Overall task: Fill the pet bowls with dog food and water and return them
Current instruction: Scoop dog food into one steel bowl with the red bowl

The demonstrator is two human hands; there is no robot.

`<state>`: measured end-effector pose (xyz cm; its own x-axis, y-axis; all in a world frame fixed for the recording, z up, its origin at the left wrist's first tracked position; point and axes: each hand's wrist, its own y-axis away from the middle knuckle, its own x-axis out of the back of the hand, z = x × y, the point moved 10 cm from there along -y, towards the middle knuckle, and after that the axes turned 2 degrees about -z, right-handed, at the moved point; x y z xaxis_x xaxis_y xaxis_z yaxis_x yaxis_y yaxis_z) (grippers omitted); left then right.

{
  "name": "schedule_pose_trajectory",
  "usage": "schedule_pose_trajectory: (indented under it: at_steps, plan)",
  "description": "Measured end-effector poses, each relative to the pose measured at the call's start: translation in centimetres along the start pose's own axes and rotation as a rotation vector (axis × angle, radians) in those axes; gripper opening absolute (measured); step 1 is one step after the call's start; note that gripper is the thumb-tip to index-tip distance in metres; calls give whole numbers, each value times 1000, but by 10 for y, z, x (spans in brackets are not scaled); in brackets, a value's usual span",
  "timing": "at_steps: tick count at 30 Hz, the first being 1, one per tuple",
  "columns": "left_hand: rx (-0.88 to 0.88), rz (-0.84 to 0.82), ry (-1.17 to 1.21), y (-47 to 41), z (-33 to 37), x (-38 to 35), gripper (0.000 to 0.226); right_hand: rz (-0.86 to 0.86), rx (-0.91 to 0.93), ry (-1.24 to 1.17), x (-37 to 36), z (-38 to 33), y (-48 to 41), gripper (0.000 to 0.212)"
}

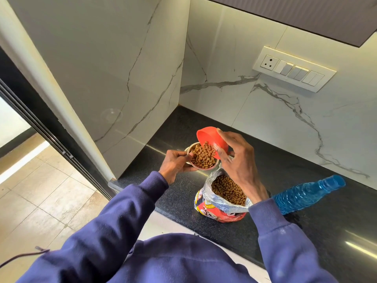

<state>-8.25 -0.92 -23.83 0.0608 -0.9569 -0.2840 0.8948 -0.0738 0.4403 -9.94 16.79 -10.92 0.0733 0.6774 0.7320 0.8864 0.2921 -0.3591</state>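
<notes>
While the steel bowl (206, 168) sits at frame centre, the left hand (175, 163) holds it in a closed grip, thumb on the near rim and fingers curled round the wall. Whether the bowl rests on the counter (306, 231) cannot be told. It is nearly full of brown kibble (203, 158). The right hand (236, 158) clamps its grip on a red plastic cup (206, 134), tilted mouth-down over the bowl's upper right edge, kibble at its lip meeting the heap. Below centre, an opened dog food bag (220, 213) stands on the counter. A blue bottle (306, 195) is just right of it.
</notes>
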Motion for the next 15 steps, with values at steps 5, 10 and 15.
schedule_pose_trajectory:
  at_steps: [5,10,15]
  plan:
    - [-8,4,2,-1,0,1,29,0,3,45,1,-6,2,58]
    - [-15,-1,11,-1,-1,4,30,42,93,124,4,-19,7,63]
    - [-15,10,36,-6,-7,12,28,85,22,-70,2,-4,8,60]
